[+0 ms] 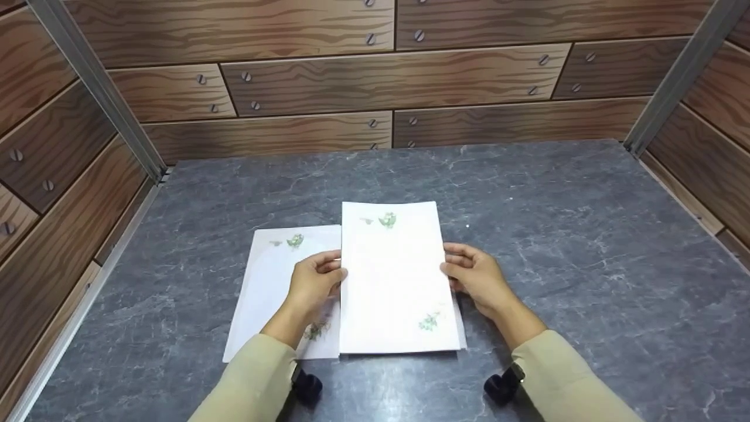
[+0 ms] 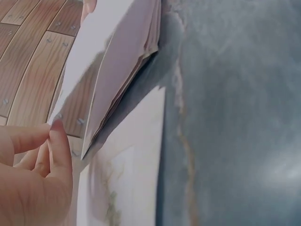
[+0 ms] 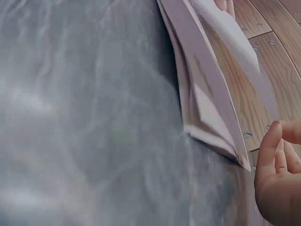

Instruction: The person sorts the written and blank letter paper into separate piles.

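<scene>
A person's left hand and right hand pinch a printed sheet between fingers at nine and three o'clock, likely for even support above more papers. Another page lies at the sheet's nine o'clock on the surface, a plank-patterned wall at twelve.

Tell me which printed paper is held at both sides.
The top sheet, raised above the papers beneath: left grip and right grip pinch its side edges. The left paper lies on the table.

Left sleeve and right sleeve: both were plain, pale khaki. Wrist devices, a pair, were black and rounded.
</scene>
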Demonstrator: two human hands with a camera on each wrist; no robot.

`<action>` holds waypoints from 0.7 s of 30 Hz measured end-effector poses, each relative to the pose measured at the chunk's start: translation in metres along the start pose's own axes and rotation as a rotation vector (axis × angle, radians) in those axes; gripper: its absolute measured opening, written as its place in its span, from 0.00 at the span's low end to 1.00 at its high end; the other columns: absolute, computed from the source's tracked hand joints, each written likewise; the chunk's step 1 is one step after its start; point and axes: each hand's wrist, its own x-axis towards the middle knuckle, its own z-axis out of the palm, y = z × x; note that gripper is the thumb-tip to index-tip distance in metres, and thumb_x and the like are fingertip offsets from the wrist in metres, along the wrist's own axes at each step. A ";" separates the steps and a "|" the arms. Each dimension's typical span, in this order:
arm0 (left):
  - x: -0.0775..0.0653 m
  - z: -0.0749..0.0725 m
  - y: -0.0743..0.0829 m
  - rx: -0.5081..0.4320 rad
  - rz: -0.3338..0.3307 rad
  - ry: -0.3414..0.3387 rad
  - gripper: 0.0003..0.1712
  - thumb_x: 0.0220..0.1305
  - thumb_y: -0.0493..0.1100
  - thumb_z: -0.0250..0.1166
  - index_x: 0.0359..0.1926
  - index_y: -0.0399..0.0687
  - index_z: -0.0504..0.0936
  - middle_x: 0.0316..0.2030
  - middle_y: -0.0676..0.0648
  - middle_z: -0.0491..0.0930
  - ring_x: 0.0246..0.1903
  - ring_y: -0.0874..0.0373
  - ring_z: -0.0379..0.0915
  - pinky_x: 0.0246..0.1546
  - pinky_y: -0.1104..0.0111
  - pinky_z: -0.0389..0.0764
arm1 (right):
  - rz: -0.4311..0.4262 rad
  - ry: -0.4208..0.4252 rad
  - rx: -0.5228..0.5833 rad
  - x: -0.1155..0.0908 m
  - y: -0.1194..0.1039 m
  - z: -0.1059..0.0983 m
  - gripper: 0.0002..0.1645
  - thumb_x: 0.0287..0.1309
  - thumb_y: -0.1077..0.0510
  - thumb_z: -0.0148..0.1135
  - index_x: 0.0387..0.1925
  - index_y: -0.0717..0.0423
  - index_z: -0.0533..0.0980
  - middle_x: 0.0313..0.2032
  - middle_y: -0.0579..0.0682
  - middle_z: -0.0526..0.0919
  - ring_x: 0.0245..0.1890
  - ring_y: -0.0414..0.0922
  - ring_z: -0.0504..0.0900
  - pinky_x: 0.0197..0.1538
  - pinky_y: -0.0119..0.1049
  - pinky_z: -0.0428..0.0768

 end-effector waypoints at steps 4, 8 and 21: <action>0.000 -0.005 0.003 0.034 -0.004 0.022 0.21 0.61 0.29 0.62 0.56 0.39 0.77 0.41 0.43 0.80 0.34 0.55 0.79 0.32 0.69 0.82 | -0.016 0.005 0.021 0.001 -0.002 0.007 0.26 0.57 0.71 0.59 0.58 0.68 0.70 0.38 0.54 0.78 0.29 0.41 0.78 0.28 0.30 0.78; 0.001 -0.012 0.004 0.045 -0.003 0.056 0.21 0.61 0.29 0.62 0.56 0.39 0.78 0.40 0.43 0.79 0.33 0.56 0.78 0.30 0.70 0.81 | -0.025 -0.009 0.029 0.002 -0.005 0.014 0.25 0.58 0.71 0.59 0.59 0.66 0.71 0.38 0.54 0.77 0.30 0.41 0.78 0.30 0.30 0.79; 0.001 -0.042 0.005 0.050 -0.008 0.135 0.22 0.60 0.29 0.62 0.57 0.40 0.78 0.42 0.42 0.79 0.34 0.56 0.77 0.29 0.70 0.80 | -0.020 -0.018 0.045 0.006 -0.012 0.048 0.24 0.57 0.72 0.60 0.56 0.63 0.73 0.37 0.54 0.78 0.28 0.42 0.77 0.29 0.30 0.79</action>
